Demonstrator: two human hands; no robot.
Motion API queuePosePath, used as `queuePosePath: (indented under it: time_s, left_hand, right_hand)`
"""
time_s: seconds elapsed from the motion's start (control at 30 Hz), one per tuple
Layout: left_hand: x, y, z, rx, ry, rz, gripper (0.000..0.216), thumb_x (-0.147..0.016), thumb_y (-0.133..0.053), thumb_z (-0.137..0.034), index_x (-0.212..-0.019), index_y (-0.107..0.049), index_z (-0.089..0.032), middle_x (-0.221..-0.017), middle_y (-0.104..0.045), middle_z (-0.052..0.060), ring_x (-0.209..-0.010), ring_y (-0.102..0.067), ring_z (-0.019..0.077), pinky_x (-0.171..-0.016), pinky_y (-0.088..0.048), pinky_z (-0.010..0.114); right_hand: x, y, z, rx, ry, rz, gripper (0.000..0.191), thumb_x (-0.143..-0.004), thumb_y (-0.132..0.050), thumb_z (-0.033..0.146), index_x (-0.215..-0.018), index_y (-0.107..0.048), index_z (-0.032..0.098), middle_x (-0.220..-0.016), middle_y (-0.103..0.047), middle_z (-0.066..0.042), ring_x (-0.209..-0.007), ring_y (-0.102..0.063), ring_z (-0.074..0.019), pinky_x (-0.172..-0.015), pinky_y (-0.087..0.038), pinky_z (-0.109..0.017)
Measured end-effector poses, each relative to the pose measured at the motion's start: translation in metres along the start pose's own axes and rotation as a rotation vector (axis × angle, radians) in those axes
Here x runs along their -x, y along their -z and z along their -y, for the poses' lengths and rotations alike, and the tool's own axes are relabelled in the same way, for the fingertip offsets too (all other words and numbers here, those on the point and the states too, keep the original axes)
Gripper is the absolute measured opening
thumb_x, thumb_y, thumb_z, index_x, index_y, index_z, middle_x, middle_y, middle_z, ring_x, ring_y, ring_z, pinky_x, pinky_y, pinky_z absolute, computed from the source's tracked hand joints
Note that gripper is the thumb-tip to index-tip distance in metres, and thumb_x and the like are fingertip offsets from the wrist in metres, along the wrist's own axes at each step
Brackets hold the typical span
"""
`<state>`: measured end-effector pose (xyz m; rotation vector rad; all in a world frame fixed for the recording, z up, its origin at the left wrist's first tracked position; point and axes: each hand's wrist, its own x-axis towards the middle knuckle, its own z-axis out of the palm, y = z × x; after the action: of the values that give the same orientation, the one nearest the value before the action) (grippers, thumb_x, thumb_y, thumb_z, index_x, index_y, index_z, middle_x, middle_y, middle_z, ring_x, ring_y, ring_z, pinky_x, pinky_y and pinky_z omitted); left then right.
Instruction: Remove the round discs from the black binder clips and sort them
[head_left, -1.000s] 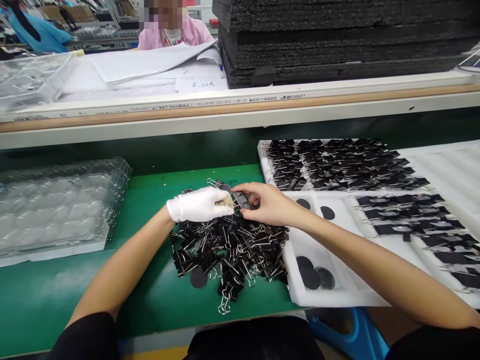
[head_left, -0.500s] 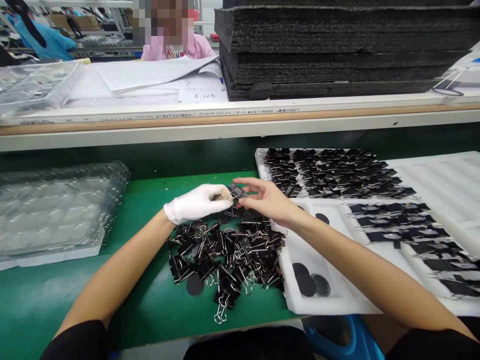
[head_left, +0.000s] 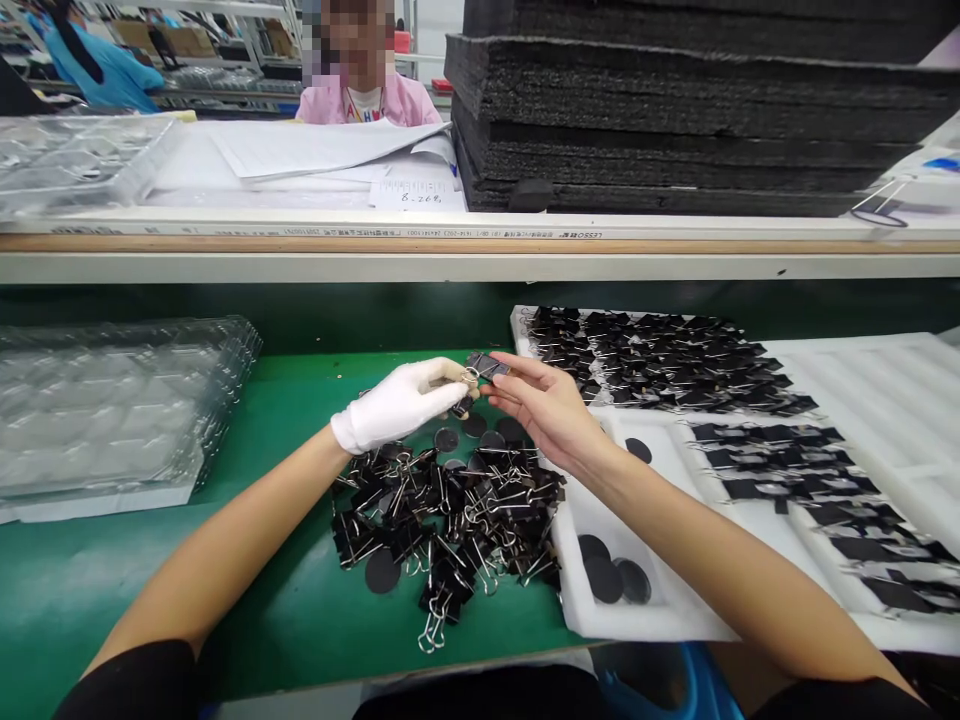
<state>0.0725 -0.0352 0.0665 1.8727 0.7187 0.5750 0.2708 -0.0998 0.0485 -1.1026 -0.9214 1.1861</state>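
Observation:
My left hand (head_left: 401, 402), in a white glove, pinches the wire handles of a black binder clip (head_left: 482, 366) above a heap of black binder clips (head_left: 450, 510) on the green mat. My bare right hand (head_left: 546, 408) meets it from the right, thumb and fingers closed on the clip's black body. Both hands hover just above the heap's far edge. A few black round discs (head_left: 459, 434) lie on the mat under the hands.
A white foam tray (head_left: 600, 610) at right holds black discs (head_left: 615, 580) and rows of assembled clips (head_left: 660, 355). A stack of clear plastic trays (head_left: 112, 410) sits at left. A shelf (head_left: 480, 255) with black foam sheets (head_left: 675, 110) runs overhead; a person in pink sits behind it.
Both hands have lifted the clip slightly up and away from the heap, uncovering discs on the mat. The camera has tilted a little, shifting the scene.

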Motion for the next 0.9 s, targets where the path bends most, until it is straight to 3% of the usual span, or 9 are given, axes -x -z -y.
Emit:
queuePosePath:
  time_s: [0.1, 0.27, 0.4, 0.53, 0.67, 0.83, 0.9]
  left_hand:
    - [0.0, 0.001, 0.001, -0.022, -0.024, -0.02, 0.045, -0.088, -0.06, -0.057, -0.108, -0.065, -0.018, -0.11, -0.073, 0.009, -0.093, -0.067, 0.02, -0.081, -0.055, 0.034]
    - [0.001, -0.007, -0.001, -0.012, 0.02, -0.085, 0.052, -0.093, -0.049, -0.065, -0.087, -0.066, -0.017, -0.084, -0.069, 0.004, -0.073, -0.061, 0.0155, -0.067, -0.05, 0.028]
    - [0.001, -0.013, -0.001, -0.124, -0.06, -0.246, 0.039, -0.09, -0.058, -0.053, -0.077, -0.063, -0.018, -0.074, -0.065, 0.0, -0.069, -0.056, 0.0135, -0.065, -0.046, 0.026]
    - [0.005, -0.003, -0.003, -0.205, -0.102, -0.058, 0.028, -0.091, -0.061, -0.046, -0.088, -0.066, -0.019, -0.083, -0.069, 0.0, -0.075, -0.06, 0.0142, -0.07, -0.048, 0.027]
    - [0.008, 0.009, -0.007, -0.159, -0.134, 0.101, 0.026, -0.094, -0.058, -0.043, -0.103, -0.068, -0.02, -0.1, -0.074, 0.003, -0.088, -0.066, 0.0161, -0.08, -0.051, 0.029]
    - [0.01, 0.004, -0.011, -0.272, -0.163, 0.008, 0.022, -0.094, -0.057, -0.039, -0.091, -0.066, -0.019, -0.09, -0.071, 0.001, -0.08, -0.063, 0.0147, -0.078, -0.05, 0.029]
    - [0.011, 0.002, -0.012, -0.259, -0.147, -0.009, 0.024, -0.094, -0.057, -0.04, -0.087, -0.064, -0.019, -0.086, -0.07, 0.001, -0.077, -0.061, 0.0142, -0.076, -0.049, 0.028]
  right_hand:
    - [-0.001, -0.001, -0.003, -0.173, -0.191, -0.039, 0.037, -0.074, -0.086, 0.026, -0.109, -0.075, 0.019, -0.093, -0.078, -0.007, -0.092, -0.076, -0.019, -0.094, -0.062, -0.035]
    - [0.005, -0.005, -0.012, -0.204, -0.025, -0.024, 0.039, -0.07, -0.092, 0.028, -0.105, -0.076, 0.02, -0.103, -0.077, -0.005, -0.091, -0.076, -0.0178, -0.093, -0.061, -0.034]
    - [0.008, -0.005, -0.014, -0.199, -0.042, 0.033, 0.04, -0.069, -0.093, 0.029, -0.104, -0.074, 0.025, -0.101, -0.075, -0.001, -0.086, -0.075, -0.0158, -0.083, -0.061, -0.03]
    - [0.005, 0.003, -0.005, -0.147, -0.064, 0.164, 0.048, -0.077, -0.088, 0.034, -0.121, -0.071, 0.03, -0.104, -0.072, 0.0, -0.077, -0.072, -0.0123, -0.073, -0.06, -0.027]
    - [0.002, 0.009, 0.006, -0.065, -0.001, 0.222, 0.042, -0.076, -0.089, 0.033, -0.114, -0.073, 0.028, -0.107, -0.07, -0.001, -0.079, -0.073, -0.0143, -0.071, -0.06, -0.027]
    - [0.005, 0.003, 0.012, -0.153, -0.223, 0.192, 0.036, -0.074, -0.086, 0.025, -0.107, -0.072, 0.024, -0.087, -0.072, 0.0, -0.071, -0.073, -0.0157, -0.066, -0.059, -0.027]
    - [0.006, -0.002, 0.012, -0.189, -0.232, 0.158, 0.033, -0.074, -0.086, 0.023, -0.104, -0.072, 0.023, -0.087, -0.073, 0.0, -0.07, -0.074, -0.0157, -0.065, -0.058, -0.026]
